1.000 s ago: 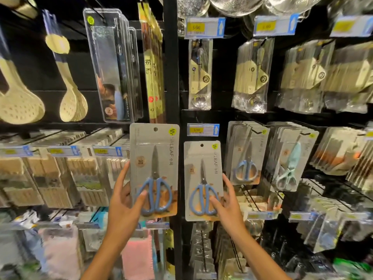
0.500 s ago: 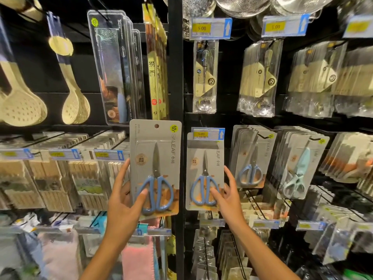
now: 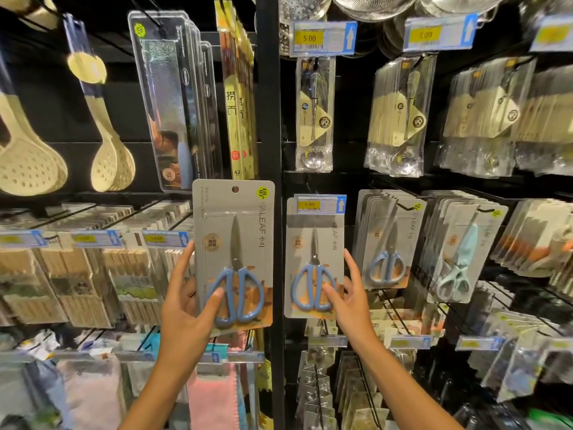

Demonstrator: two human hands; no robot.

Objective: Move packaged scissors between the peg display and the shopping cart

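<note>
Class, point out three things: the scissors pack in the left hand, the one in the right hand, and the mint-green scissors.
Left-hand pack (image 3: 233, 243), head view, card middle.
Right-hand pack (image 3: 314, 252), head view, card middle.
Mint-green scissors (image 3: 458, 268), head view, pivot.

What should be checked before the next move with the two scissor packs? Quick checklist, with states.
1. Left hand grips the left scissors pack, thumb across the front: ok.
2. Left pack's hang hole free of any peg: ok.
3. Right hand pinches the right scissors pack: ok.
4. Right pack's hole seated on its peg: cannot tell, the price tag covers its top edge.
5. Neighbouring blue scissors packs apart from the right pack: ok.
6. Shopping cart position: cannot tell, not in view.
</note>
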